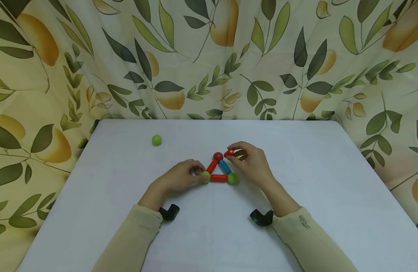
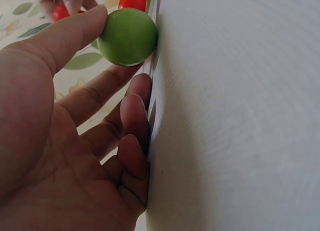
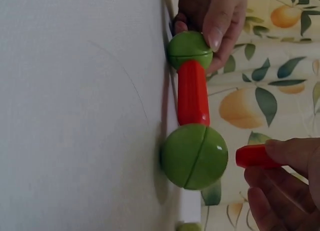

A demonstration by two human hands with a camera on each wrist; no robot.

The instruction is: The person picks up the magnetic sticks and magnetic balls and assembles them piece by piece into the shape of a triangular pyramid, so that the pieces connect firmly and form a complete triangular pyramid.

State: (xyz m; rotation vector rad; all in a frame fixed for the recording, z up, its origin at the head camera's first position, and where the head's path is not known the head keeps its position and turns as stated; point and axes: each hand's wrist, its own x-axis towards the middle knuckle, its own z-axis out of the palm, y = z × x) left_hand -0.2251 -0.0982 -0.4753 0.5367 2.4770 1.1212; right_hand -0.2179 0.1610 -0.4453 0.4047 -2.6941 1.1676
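A triangle of balls and rods lies on the white table (image 1: pixel 212 230). Its corners are a red ball (image 1: pixel 218 156) at the far end, a green ball (image 1: pixel 205 176) at left and another green ball (image 1: pixel 233 178) at right. Two red rods (image 1: pixel 219 178) and one blue rod (image 1: pixel 224 167) form its sides. My left hand (image 1: pixel 181 176) pinches the left green ball between thumb and fingers, low over the table. Between thumb and fingertips, my right hand (image 1: pixel 252 161) holds a loose red rod (image 3: pixel 255 156), just right of the red ball and apart from it.
A single green ball (image 1: pixel 156 140) sits farther back on the left of the table. Black wrist cameras (image 1: pixel 170 212) stick out from both sleeves. A curtain (image 1: pixel 209 75) printed with fruit and leaves hangs behind the table and along its sides.
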